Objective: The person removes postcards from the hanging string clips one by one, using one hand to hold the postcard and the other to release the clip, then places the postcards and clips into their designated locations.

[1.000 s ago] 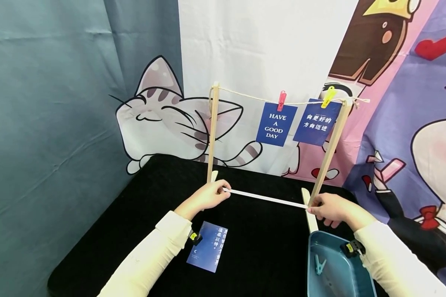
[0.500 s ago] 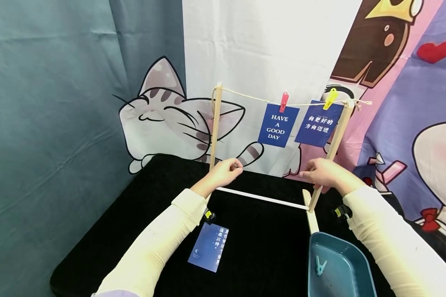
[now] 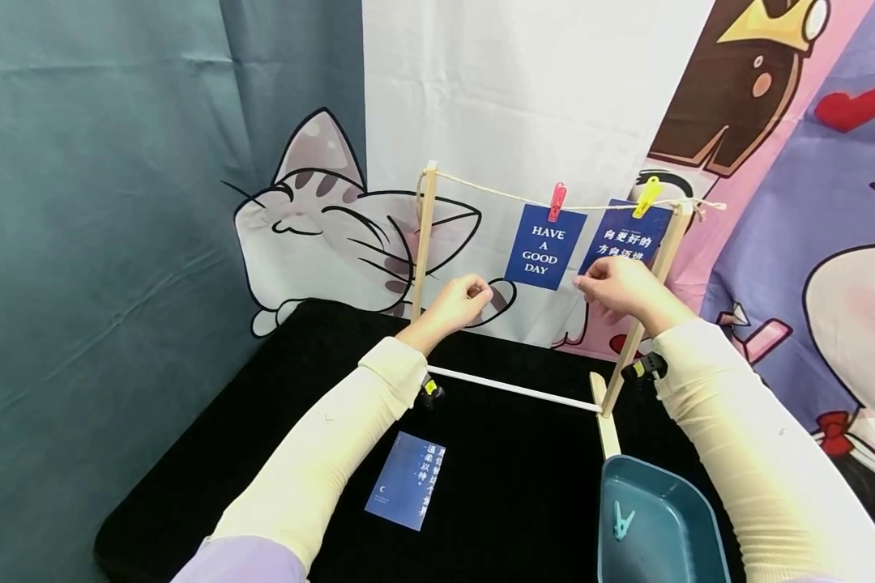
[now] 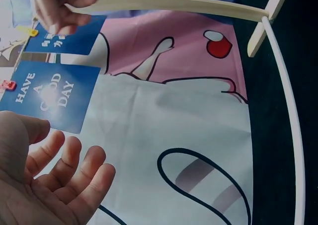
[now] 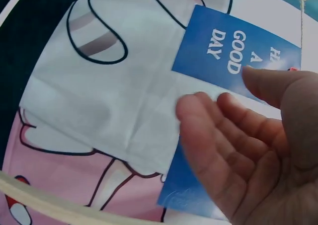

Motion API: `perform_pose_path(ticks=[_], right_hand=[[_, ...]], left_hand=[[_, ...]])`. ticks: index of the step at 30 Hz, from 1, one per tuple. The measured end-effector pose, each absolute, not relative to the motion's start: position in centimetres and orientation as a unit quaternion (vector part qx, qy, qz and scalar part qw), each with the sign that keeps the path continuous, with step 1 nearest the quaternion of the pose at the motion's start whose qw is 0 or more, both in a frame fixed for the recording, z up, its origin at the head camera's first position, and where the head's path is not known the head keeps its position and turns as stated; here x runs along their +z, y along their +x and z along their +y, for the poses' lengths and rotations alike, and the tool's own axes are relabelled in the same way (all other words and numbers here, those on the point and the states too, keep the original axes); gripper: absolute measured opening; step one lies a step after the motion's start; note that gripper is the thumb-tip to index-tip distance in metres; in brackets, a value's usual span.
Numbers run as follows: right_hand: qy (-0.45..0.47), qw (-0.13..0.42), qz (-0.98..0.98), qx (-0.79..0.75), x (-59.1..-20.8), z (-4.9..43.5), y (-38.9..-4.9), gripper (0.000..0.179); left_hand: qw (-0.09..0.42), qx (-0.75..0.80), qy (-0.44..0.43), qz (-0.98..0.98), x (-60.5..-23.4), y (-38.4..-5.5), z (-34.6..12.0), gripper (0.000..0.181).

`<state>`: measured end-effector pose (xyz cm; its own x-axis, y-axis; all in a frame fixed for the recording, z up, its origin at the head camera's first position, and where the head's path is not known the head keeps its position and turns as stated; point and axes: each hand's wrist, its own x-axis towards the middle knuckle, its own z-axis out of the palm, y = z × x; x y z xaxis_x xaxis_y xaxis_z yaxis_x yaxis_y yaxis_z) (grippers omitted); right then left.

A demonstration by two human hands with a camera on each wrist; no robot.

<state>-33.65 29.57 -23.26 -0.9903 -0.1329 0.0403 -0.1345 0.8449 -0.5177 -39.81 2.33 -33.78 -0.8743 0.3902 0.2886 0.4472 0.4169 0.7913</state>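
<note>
My left hand (image 3: pixel 454 309) is in the air just right of the left wooden post (image 3: pixel 424 235), its fingers loosely bent and holding nothing. My right hand (image 3: pixel 621 288) hovers before the lower part of a blue card with white Chinese characters (image 3: pixel 624 231), which hangs from the string by a yellow clothespin (image 3: pixel 646 197); contact cannot be made out. Left of it, a red clothespin (image 3: pixel 557 202) holds a blue "HAVE A GOOD DAY" card (image 3: pixel 545 246) on the string (image 3: pixel 496 193). The right wrist view shows thumb and fingers (image 5: pixel 226 150) apart.
A white rod (image 3: pixel 510 388) joins the frame's posts near the base. Another blue card (image 3: pixel 406 481) lies on the black tabletop (image 3: pixel 510 486). At right, a teal tray (image 3: pixel 718 526) contains a light-blue clothespin (image 3: pixel 622 521). Printed cloth (image 3: pixel 474 81) hangs behind.
Both hands have let go of the white rod's ends at the frame's base and risen. The right hand is now up in front of the hanging card.
</note>
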Motion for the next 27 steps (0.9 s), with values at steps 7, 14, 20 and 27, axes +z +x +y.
perform_pose_path(ticks=[7,14,20,27], right_hand=[[0.079,0.127,-0.939,0.310,-21.6,28.3,-34.5,0.034],[0.052,0.200,-0.905,0.371,-20.2,26.8,-35.3,0.035],[0.058,0.188,-0.863,0.466,-19.2,25.7,-36.5,0.047],[0.069,0.117,-0.827,0.545,-18.4,24.4,-38.0,0.070]], left_hand=[[0.060,-0.470,-0.232,-0.849,-32.1,-40.7,3.5,0.020],[0.070,-0.484,-0.202,-0.848,-30.9,-41.2,4.6,0.022],[0.072,-0.528,-0.169,-0.829,-30.0,-41.3,5.7,0.038],[0.037,-0.608,-0.173,-0.774,-30.0,-42.0,7.4,0.056]])
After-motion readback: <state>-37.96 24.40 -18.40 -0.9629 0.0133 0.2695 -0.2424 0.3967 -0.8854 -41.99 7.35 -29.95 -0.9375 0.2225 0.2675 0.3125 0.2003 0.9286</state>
